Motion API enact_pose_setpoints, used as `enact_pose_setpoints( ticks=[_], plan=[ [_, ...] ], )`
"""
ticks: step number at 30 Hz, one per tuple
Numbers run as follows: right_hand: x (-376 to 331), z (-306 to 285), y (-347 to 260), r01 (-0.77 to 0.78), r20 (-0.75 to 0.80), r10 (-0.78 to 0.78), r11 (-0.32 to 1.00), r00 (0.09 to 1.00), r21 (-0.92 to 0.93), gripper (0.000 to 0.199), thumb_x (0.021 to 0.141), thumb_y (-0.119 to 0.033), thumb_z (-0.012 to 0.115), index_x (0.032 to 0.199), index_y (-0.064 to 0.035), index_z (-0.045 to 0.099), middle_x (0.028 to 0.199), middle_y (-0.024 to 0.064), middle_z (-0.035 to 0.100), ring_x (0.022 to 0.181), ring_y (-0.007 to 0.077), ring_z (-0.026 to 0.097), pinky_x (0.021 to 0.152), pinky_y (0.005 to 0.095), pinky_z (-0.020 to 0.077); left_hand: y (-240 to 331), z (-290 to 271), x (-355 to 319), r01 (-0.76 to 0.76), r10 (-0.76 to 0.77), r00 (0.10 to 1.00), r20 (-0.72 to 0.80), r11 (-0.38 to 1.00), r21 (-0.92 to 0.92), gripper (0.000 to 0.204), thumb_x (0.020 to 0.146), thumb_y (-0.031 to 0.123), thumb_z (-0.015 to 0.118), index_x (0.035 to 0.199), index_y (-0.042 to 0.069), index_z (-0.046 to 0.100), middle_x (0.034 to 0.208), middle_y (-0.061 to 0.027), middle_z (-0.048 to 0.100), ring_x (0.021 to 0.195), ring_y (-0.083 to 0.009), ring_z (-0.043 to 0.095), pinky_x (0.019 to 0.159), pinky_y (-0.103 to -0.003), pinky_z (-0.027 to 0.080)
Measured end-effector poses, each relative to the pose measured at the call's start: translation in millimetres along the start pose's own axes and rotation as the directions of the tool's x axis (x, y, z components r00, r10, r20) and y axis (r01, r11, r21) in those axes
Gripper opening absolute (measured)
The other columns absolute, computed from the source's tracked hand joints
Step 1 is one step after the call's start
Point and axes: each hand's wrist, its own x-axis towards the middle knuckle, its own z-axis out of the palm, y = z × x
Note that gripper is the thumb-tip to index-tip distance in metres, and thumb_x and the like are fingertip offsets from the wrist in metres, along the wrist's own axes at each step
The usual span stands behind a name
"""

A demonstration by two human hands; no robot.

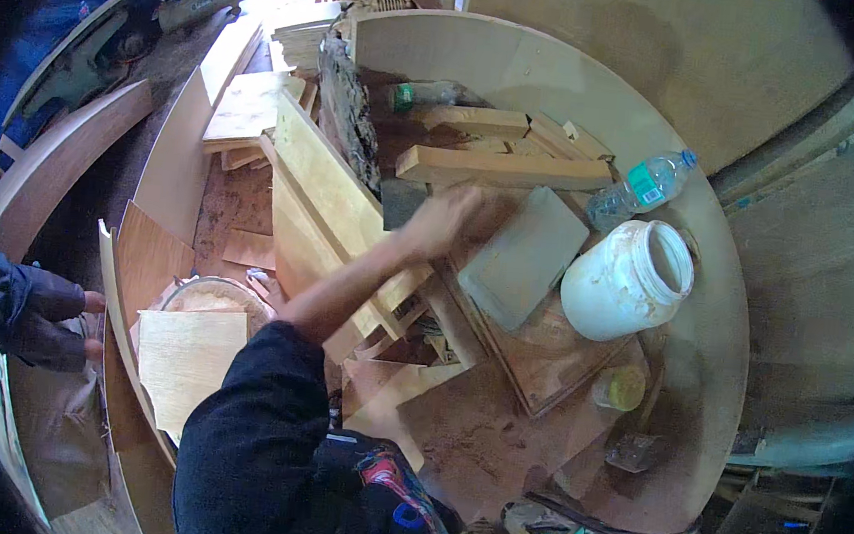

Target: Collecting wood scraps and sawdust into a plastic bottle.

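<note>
My left hand (446, 218) reaches from a dark sleeve across the curved wooden piece, over the wood near its middle. Motion blurs its fingers, so I cannot tell whether it holds anything. Just right of it lies a flat, greyish rectangular slab (526, 260) with rounded corners, on a brown wooden board (550, 362). Beyond the hand, a long wooden block (500, 167) rests crosswise. A white plastic jar (601, 286), open at the mouth, leans to the right of the slab. My right hand is out of view.
Behind the jar lies a clear plastic bottle (644, 189). A small yellow-topped container (621, 388) sits nearer. Pale planks (324, 179) and stacked boards (249, 107) crowd the left. A tall curved rim (716, 290) bounds the right. Another person's leg (28, 301) is at far left.
</note>
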Motion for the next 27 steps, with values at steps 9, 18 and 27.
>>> enact_pose_setpoints(
  ticks=[9,18,27],
  plan=[
    [-9.5,28.9,45.7,0.123,-0.06,-0.117,0.987,0.991,0.103,0.035,0.094,-0.015,0.052,0.125,0.002,0.051,0.117,0.0114,0.059,0.097,0.0209,0.062,0.089,0.0317,0.0497,158.3,-64.8,-145.1,0.21,0.083,0.954,0.287,0.498,-0.841,0.025,0.08,0.015,0.066,0.104,0.008,0.061,0.096,-0.011,0.063,0.088,-0.027,0.062,0.076,-0.035,0.049],
    [55.5,143.5,50.5,-0.372,0.268,0.268,0.511,0.925,0.775,0.035,0.097,-0.039,0.045,0.084,-0.0082,0.057,0.073,0.0048,0.053,0.065,0.0152,0.05,0.053,0.0255,0.0414,65.8,-76.6,-63.7,-0.143,0.127,0.989,-0.069,0.93,-0.338,0.022,0.072,0.015,0.059,0.091,0.009,0.068,0.09,-0.0111,0.065,0.087,-0.0302,0.062,0.074,-0.04,0.05],
    [9.4,48.4,36.8,0.043,-0.118,0.024,0.846,0.993,0.532,0.043,0.098,-0.041,0.042,0.065,-0.0124,0.043,0.051,-0.0009,0.032,0.042,0.0104,0.027,0.037,0.0255,0.0235,-149.2,41.5,157.2,-0.01,-0.169,0.916,0.363,0.896,0.443,0.021,0.086,0.022,0.054,0.09,0.007,0.069,0.095,-0.0162,0.068,0.088,-0.0345,0.066,0.079,-0.044,0.052]
  ],
)
